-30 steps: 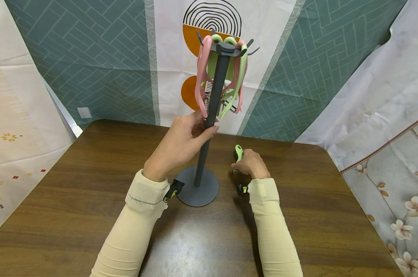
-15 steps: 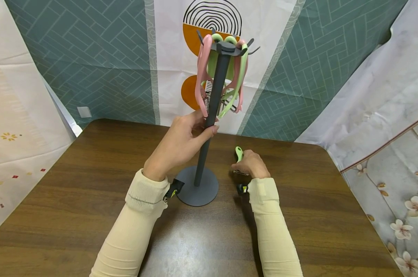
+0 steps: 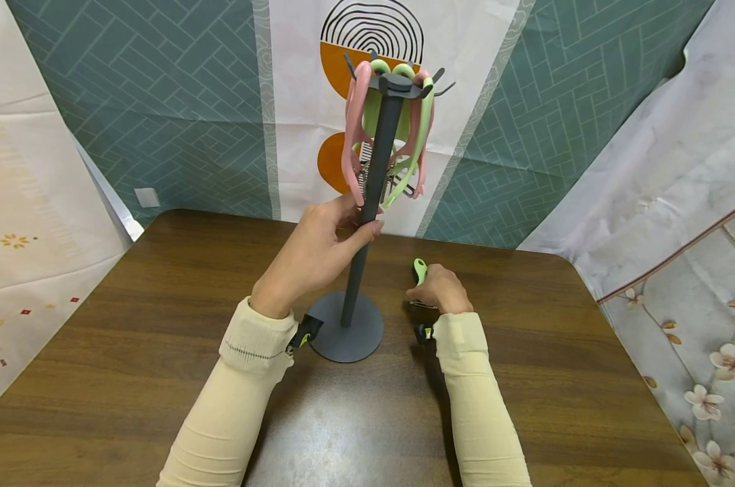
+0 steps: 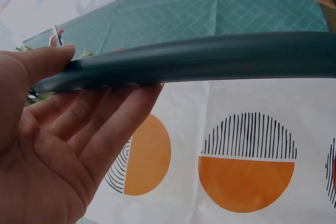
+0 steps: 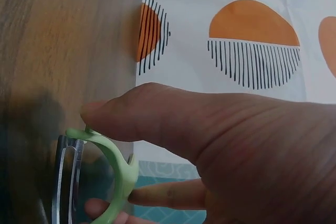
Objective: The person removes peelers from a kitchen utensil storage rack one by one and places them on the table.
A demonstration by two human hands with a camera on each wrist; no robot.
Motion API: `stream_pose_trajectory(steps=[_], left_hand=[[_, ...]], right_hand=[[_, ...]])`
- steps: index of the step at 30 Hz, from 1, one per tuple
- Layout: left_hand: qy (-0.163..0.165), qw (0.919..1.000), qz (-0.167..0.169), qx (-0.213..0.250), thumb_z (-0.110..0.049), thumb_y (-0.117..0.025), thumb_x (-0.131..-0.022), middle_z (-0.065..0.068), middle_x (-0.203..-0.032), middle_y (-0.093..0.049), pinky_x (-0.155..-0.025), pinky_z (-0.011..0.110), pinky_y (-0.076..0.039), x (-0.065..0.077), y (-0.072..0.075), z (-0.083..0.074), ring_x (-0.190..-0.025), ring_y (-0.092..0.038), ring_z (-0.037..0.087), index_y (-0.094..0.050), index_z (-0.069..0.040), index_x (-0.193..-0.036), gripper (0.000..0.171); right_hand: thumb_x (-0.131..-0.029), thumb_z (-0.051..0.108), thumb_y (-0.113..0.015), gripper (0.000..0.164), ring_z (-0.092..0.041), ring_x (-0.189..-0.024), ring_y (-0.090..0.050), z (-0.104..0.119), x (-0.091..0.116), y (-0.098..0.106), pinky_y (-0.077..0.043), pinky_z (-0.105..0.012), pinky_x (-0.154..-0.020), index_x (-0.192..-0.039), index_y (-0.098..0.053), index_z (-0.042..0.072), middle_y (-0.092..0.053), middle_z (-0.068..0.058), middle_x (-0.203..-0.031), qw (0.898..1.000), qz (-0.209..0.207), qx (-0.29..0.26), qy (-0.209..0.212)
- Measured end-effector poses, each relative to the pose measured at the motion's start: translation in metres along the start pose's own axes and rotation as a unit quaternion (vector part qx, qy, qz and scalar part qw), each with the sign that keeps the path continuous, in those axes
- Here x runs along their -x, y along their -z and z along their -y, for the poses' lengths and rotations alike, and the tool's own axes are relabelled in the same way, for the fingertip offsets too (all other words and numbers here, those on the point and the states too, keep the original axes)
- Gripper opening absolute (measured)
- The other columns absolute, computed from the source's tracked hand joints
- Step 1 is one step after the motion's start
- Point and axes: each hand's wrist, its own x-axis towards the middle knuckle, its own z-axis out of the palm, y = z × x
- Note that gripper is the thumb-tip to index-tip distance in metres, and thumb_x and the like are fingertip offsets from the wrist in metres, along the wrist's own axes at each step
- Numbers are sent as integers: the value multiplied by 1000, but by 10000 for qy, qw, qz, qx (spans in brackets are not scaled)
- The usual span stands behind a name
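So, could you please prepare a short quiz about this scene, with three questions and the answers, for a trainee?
1. Which part of the stand does the left hand hold?
a) the round base
b) the pole
c) the hooks at the top

2. True or false: the right hand holds a green peeler.

3. Name the two colours of the handles that hang at the top of the stand.

Key: 1. b. 2. True. 3. Pink and green.

The grey stand (image 3: 376, 172) is upright; the green peeler (image 5: 124, 174) — metal-bladed — is to its right.
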Motion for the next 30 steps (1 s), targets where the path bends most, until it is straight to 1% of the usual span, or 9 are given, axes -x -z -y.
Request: stream_pose_trajectory(steps=[3, 7, 17, 22, 26, 30], left_hand=[[1, 10000, 14, 6, -20, -68, -99, 3, -94, -74, -79, 33, -56, 0, 0, 0, -84, -69, 14, -65, -10, -109, 15], [21, 10000, 35, 0, -23, -68, -100, 2, -94, -73, -78, 33, -56, 0, 1, 0, -84, -68, 14, -65, -10, -109, 16], [34, 10000, 36, 11, -21, -68, -100, 2, -94, -73, -78, 33, -56, 0, 1, 0, -84, -69, 14, -65, -10, -109, 15], [16, 10000, 32, -18, -19, -67, -100, 2, -95, -74, -80, 35, -56, 0, 1, 0, -86, -70, 14, -65, -10, -111, 15], [7, 10000, 29, -16, -19, -67, -100, 2, -96, -74, -80, 34, -57, 0, 0, 0, -86, -70, 15, -65, -10, -111, 14], [16, 10000, 43, 10, -20, -68, -100, 3, -95, -73, -80, 33, -57, 0, 0, 0, -85, -70, 15, -65, -10, -110, 15]], right_hand=[[-84, 35, -77, 49, -28, -88, -54, 1, 0, 0, -47, -43, -73, -115, -58, 2, -57, -11, -96, 9999, 0, 68, -143], [-85, 37, -76, 48, -29, -89, -56, 1, -1, -1, -48, -44, -72, -112, -59, 2, -58, -11, -95, 9997, -1, 175, -198], [-82, 35, -77, 44, -29, -88, -58, 1, -3, -2, -50, -47, -74, -106, -61, 2, -60, -12, -93, 9994, -13, 306, -189], [-82, 35, -79, 44, -28, -85, -57, 1, -4, -3, -50, -46, -71, -105, -61, 2, -59, -11, -91, 9993, -32, 317, -172], [-81, 34, -79, 43, -27, -83, -56, 0, -3, -3, -49, -44, -68, -104, -61, 2, -57, -10, -89, 9993, -20, 334, -151], [-83, 35, -78, 44, -28, -84, -56, 0, -3, -3, -49, -44, -69, -106, -61, 1, -57, -11, -89, 9993, 34, 351, -145]])
